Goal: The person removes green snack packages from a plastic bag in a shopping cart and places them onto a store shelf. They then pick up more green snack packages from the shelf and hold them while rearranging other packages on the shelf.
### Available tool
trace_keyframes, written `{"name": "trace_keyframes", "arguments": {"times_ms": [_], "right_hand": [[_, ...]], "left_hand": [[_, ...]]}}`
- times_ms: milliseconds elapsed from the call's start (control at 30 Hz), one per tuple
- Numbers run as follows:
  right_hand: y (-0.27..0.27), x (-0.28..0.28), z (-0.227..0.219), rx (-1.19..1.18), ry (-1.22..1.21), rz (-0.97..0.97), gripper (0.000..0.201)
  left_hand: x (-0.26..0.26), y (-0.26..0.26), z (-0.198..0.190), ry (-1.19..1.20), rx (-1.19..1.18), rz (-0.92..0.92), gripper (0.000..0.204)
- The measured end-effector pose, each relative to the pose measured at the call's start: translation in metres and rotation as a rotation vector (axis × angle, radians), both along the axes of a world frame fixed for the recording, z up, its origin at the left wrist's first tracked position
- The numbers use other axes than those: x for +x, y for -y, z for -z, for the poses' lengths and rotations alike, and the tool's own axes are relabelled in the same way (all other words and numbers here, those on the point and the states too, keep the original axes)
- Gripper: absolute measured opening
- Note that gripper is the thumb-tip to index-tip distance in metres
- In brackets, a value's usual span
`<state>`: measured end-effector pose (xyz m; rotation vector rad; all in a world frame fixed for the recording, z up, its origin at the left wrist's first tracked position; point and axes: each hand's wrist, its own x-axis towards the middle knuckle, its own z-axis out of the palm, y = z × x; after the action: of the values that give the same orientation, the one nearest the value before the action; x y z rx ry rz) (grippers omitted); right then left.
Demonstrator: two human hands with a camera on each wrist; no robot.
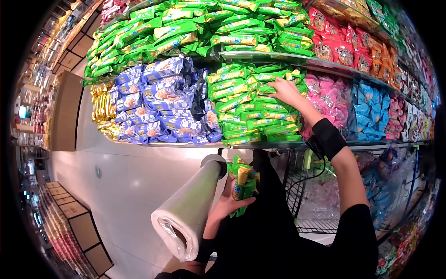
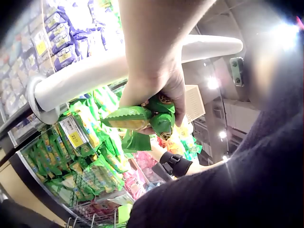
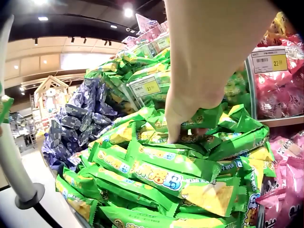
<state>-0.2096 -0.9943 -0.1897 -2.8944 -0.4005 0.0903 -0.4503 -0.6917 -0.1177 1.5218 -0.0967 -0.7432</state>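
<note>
Held upright in my left hand (image 1: 226,202) is a small bunch of green snack packets (image 1: 243,180), low in front of the body. In the left wrist view, the fingers wrap around these packets (image 2: 127,118), whose crimped ends stick out below the hand. My right hand (image 1: 287,93) reaches into the shelf's heap of green snack packets (image 1: 237,100). The right wrist view shows its thumb pressed down into the heap and a green packet (image 3: 203,117) gripped between thumb and fingers; part of the fingers is hidden behind it.
A plastic bag roll (image 1: 190,209) on a pole stands beside the left forearm. Blue-purple packets (image 1: 162,97) lie left of the green heap, pink packets (image 1: 327,100) right of it. A glass shelf (image 1: 269,56) with more green packets sits above. A wire basket (image 1: 318,223) stands below.
</note>
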Motion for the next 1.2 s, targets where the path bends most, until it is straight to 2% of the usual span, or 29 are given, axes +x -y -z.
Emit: {"name": "trace_keyframes", "arguments": {"times_ms": [67, 100, 167, 233, 267, 400, 500, 600, 700, 767, 800, 867, 967, 1000, 1067, 1133, 1200], "right_hand": [[0.001, 0.002, 0.004, -0.027, 0.005, -0.004, 0.043], [0.002, 0.006, 0.012, -0.046, 0.059, -0.065, 0.043], [0.001, 0.008, 0.015, -0.061, 0.112, -0.132, 0.043], [-0.003, 0.003, -0.004, 0.105, -0.062, 0.067, 0.044], [-0.002, 0.005, -0.003, 0.104, -0.063, 0.063, 0.044], [0.006, 0.002, -0.003, -0.038, -0.011, -0.042, 0.045], [0.006, 0.003, -0.001, -0.031, -0.027, 0.002, 0.046], [0.010, 0.008, -0.006, 0.101, -0.003, 0.006, 0.047], [0.008, 0.008, -0.021, 0.087, -0.081, 0.009, 0.047], [0.005, 0.007, -0.012, 0.082, -0.061, -0.024, 0.048], [0.004, 0.007, -0.006, 0.081, -0.041, -0.063, 0.049], [0.004, 0.008, 0.002, 0.097, -0.045, -0.056, 0.048], [0.008, 0.007, 0.004, 0.102, -0.046, -0.004, 0.048], [0.011, 0.006, 0.003, 0.143, 0.025, -0.009, 0.047], [0.014, 0.006, -0.001, 0.181, 0.094, -0.016, 0.046], [0.017, 0.006, -0.009, 0.187, 0.201, 0.075, 0.043], [0.017, 0.006, -0.018, 0.197, 0.200, 0.095, 0.040]], "left_hand": [[-0.003, -0.001, 0.007, 0.030, 0.064, -0.002, 0.070], [-0.002, -0.001, 0.006, 0.030, 0.064, -0.004, 0.070], [0.000, -0.002, 0.003, 0.118, 0.132, 0.047, 0.080], [-0.003, -0.003, 0.009, 0.083, 0.078, -0.018, 0.080], [-0.004, -0.002, 0.009, 0.050, 0.021, -0.078, 0.080], [-0.002, -0.001, 0.008, 0.008, -0.014, -0.076, 0.080], [-0.003, -0.003, 0.011, 0.052, 0.011, -0.061, 0.080], [-0.003, -0.006, 0.011, 0.097, 0.096, 0.014, 0.080], [-0.002, -0.001, 0.007, 0.021, 0.000, -0.067, 0.081], [0.001, 0.000, 0.004, -0.146, -0.107, -0.061, 0.076], [0.001, 0.000, 0.005, -0.146, -0.108, -0.059, 0.076], [-0.001, -0.001, 0.011, 0.126, 0.049, -0.001, 0.081], [-0.002, -0.006, 0.015, 0.189, 0.134, 0.047, 0.082], [-0.002, -0.007, 0.014, 0.188, 0.134, 0.044, 0.082], [-0.005, -0.006, 0.012, -0.012, 0.048, -0.083, 0.083], [-0.004, -0.009, 0.017, -0.053, 0.039, -0.065, 0.087], [-0.002, -0.008, 0.012, -0.092, 0.031, -0.046, 0.093]]}}
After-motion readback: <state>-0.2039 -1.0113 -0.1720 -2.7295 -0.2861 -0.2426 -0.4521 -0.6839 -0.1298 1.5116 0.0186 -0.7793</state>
